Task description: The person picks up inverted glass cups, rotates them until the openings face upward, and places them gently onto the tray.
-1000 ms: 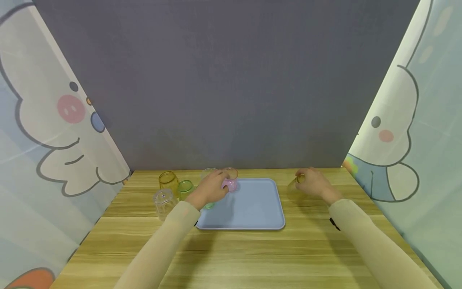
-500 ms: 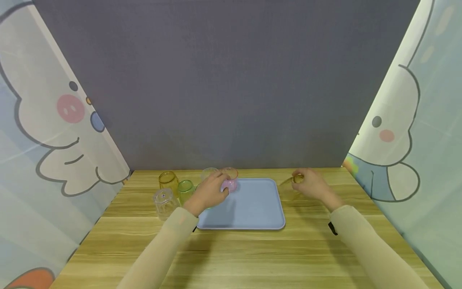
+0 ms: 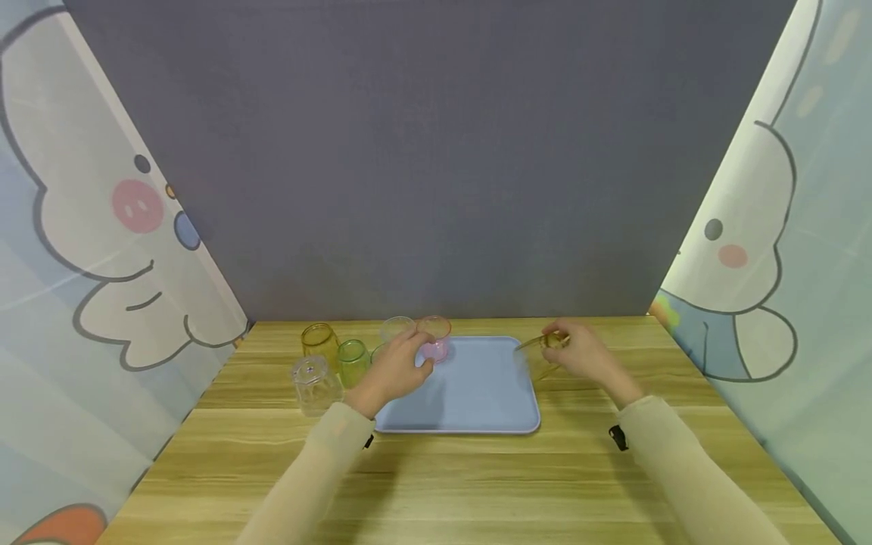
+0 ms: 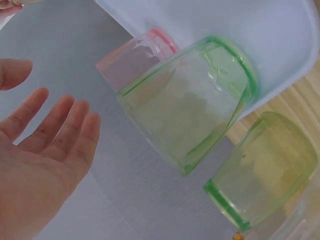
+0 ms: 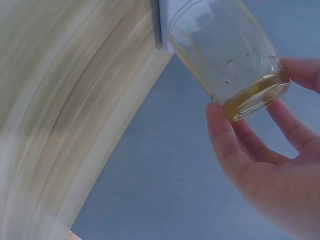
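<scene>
My right hand [image 3: 579, 354] grips an amber-tinted glass [image 5: 225, 60] by its base, thumb and fingers round it. The glass is tilted, its mouth toward the right edge of the blue tray [image 3: 477, 397]. My left hand [image 3: 395, 371] hovers over the tray's left side, fingers loosely bent and holding nothing. Close to it on the tray stand a pink-tinted glass [image 3: 434, 348] and a green-tinted glass [image 4: 185, 105]. In the head view the left hand hides much of that green glass.
Left of the tray stand another green glass [image 3: 353, 365], an amber glass [image 3: 319, 341] and a clear glass [image 3: 316, 387]. They are on the wooden table [image 3: 463, 484]. A dark grey panel [image 3: 436, 166] rises behind the table, with printed curtains at both sides.
My right hand has moved slightly left with the amber glass, which has turned so that its mouth faces the tray. The left hand has barely moved.
</scene>
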